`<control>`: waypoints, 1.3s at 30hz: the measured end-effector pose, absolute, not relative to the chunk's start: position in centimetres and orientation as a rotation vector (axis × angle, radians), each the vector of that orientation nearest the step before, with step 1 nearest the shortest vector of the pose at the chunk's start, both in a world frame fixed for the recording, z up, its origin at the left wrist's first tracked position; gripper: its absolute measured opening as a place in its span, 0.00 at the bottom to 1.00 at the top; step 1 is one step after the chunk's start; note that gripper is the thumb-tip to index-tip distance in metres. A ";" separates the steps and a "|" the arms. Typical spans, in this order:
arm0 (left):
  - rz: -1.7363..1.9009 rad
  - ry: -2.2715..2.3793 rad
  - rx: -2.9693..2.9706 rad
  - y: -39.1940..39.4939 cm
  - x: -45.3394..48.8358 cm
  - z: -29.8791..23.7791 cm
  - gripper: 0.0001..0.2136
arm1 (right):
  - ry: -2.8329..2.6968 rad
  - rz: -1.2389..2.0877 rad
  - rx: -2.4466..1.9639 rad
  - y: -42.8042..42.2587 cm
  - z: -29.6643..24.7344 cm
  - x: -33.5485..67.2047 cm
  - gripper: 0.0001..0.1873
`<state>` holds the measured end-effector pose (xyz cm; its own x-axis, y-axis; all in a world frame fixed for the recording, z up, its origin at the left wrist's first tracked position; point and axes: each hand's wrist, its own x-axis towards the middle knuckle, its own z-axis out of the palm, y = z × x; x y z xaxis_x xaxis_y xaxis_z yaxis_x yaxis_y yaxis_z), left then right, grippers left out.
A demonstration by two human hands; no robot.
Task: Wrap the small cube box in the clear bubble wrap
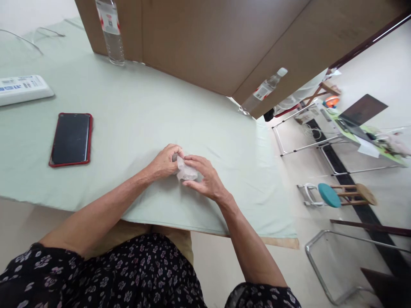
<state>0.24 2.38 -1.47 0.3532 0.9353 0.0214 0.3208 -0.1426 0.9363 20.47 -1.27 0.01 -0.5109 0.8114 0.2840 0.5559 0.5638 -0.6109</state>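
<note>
Between my hands, just above or on the pale green cloth, is a small crumpled bundle of translucent whitish wrapping [187,172], perhaps plastic; whatever it may contain cannot be made out. My left hand [167,161] pinches its left edge, thumb and fingers closed together. From the other side my right hand [205,177] curves round the bundle, with the fingers along its top and the thumb below. A phone in a red case [71,139] lies flat on the cloth, well to the left of both hands.
The green cloth [135,111] covers the table. A large cardboard panel [205,38] stands at the back, with one water bottle [111,36] upright before it and another bottle [261,92] to the right. A white packet [24,89] lies at far left. Stools [329,195] stand beyond the right edge.
</note>
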 end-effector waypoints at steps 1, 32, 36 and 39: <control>0.802 1.133 1.658 2.4 0.1 -1.4 0.11 | -2.277 0.535 -1.107 -1.5 -0.4 20.3 0.26; 0.703 0.960 1.508 2.8 -0.8 -0.6 0.45 | -2.098 0.566 -1.152 1.2 -1.4 20.9 0.32; 0.686 0.876 1.381 2.9 -1.1 -0.8 0.47 | -2.123 0.651 -1.122 1.6 -1.5 21.0 0.29; 0.694 0.823 1.322 2.9 -1.1 -1.3 0.47 | -2.091 0.774 -1.134 1.7 -1.0 21.0 0.29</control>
<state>-1.06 2.94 -1.28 0.5480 0.8277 -0.1207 0.0213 0.1304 0.9912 21.05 1.72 -1.01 -0.4317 0.8676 0.2469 0.4980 0.4575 -0.7367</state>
